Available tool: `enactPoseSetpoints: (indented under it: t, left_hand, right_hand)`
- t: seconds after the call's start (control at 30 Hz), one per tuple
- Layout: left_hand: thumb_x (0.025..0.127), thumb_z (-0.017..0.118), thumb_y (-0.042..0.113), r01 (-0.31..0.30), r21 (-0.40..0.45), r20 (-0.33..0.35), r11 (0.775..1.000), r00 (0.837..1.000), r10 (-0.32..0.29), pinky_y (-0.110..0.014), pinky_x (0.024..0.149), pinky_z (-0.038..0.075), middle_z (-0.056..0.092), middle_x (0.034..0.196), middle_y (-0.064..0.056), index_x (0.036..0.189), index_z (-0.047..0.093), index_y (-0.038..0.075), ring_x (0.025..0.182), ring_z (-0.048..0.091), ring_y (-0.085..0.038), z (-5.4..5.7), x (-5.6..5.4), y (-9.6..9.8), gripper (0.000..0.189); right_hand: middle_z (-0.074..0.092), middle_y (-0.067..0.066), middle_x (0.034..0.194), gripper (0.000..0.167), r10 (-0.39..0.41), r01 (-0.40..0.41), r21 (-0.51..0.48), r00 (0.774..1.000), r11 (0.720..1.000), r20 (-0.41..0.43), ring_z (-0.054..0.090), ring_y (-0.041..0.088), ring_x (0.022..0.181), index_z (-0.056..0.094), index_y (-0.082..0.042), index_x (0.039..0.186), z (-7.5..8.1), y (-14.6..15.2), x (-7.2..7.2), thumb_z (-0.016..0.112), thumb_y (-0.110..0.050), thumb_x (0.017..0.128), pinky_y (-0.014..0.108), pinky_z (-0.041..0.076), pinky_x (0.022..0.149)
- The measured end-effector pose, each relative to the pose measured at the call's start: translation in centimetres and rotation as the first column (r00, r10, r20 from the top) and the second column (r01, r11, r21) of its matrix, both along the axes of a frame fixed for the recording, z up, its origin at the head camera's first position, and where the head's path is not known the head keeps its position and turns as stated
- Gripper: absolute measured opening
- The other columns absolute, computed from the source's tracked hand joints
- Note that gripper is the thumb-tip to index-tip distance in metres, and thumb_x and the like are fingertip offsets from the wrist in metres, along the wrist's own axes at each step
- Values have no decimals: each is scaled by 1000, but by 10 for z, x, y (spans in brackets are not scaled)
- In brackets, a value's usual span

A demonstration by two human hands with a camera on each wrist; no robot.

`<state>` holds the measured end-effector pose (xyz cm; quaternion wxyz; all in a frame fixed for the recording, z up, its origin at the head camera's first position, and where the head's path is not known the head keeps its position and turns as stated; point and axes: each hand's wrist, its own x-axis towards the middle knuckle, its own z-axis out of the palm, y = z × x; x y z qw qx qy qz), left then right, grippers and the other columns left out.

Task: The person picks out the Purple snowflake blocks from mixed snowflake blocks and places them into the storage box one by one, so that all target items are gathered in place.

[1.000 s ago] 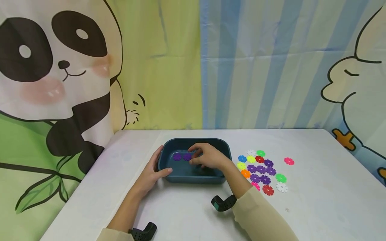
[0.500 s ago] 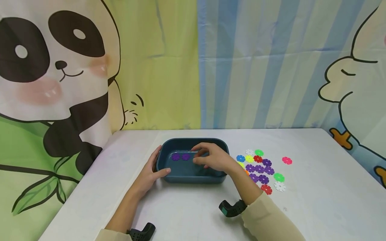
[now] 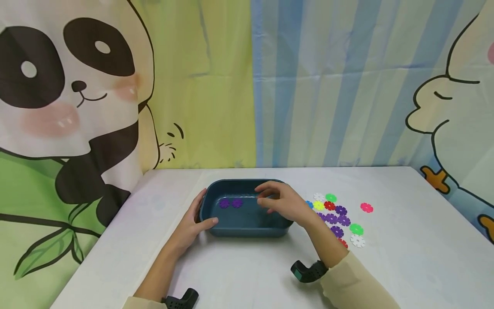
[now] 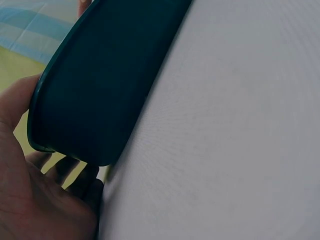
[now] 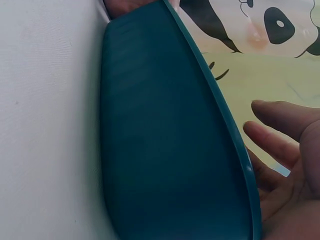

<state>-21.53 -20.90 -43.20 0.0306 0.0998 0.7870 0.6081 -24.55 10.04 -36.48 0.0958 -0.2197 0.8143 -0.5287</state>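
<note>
A dark teal plastic tub (image 3: 247, 232) sits on the white table. My left hand (image 3: 191, 224) holds its left end, thumb at the rim and fingers along the outer wall; the left wrist view shows fingers (image 4: 60, 170) against the tub's end. Inside lie two purple flower-shaped plastic discs, a left one (image 3: 224, 203) and a right one (image 3: 237, 203). Over the tub's right side hovers my right hand (image 3: 285, 204), fingers loosely bent. In the right wrist view its thumb and fingers (image 5: 280, 120) stand apart with nothing between them.
Right of the tub lie several flower-shaped discs, among them purple (image 3: 331, 218), green (image 3: 356, 229), white (image 3: 357, 240) and yellow (image 3: 318, 204) ones, partly behind my right arm. A pink disc (image 3: 366, 207) lies off to the right. A printed panda curtain (image 3: 115, 107) hangs behind the table.
My right hand has drawn back to the right inside the tub's outline, away from the two purple discs. My left hand keeps its hold on the tub.
</note>
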Motion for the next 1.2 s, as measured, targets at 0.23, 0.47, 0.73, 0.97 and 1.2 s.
enactPoseSetpoints:
  t: [0.23, 0.47, 0.73, 0.97, 1.2]
  left_hand:
    - [94, 72, 23, 3, 5, -3, 1000, 1000, -3, -59, 129, 4, 13, 175, -4, 167, 13, 26, 163, 7, -29, 1, 0, 1, 94]
    - [94, 73, 25, 10, 9, -5, 1000, 1000, -9, -58, 129, 4, 14, 175, -6, 167, 12, 22, 162, 8, -30, -1, 0, 0, 96]
    - [94, 72, 21, 1, 24, -5, 1000, 1000, -1, -58, 129, 5, 14, 175, -4, 167, 12, 22, 162, 9, -29, -2, -1, 1, 94]
    - [95, 70, 20, 9, 16, -8, 1000, 1000, -9, -59, 129, 4, 12, 175, -6, 167, 13, 23, 162, 7, -31, -3, -1, 0, 92]
    - [94, 72, 22, 4, 24, -3, 1000, 1000, -4, -59, 129, 4, 14, 175, -3, 167, 12, 23, 162, 8, -29, -3, -1, 0, 95]
  right_hand:
    - [69, 13, 118, 37, -31, 30, -22, 999, 999, -28, 68, 41, 105, 64, -9, 135, 2, 9, 5, 69, -19, 99, 40, 63, 85]
    - [69, 14, 118, 38, -34, 33, -37, 999, 999, -41, 69, 39, 101, 64, -9, 134, -2, 21, 7, 69, -22, 100, 39, 62, 88]
    - [69, 15, 119, 36, -50, 48, -49, 998, 998, -36, 69, 39, 100, 64, -8, 133, -1, 32, 9, 69, -21, 100, 36, 61, 87]
    - [69, 17, 121, 34, -63, 62, -40, 998, 997, -24, 69, 41, 107, 64, -11, 133, 0, 37, 11, 68, -21, 101, 31, 61, 85]
    - [68, 19, 123, 35, -63, 62, -46, 998, 997, -26, 69, 44, 108, 64, -9, 133, -1, 47, 13, 68, -21, 101, 33, 60, 87]
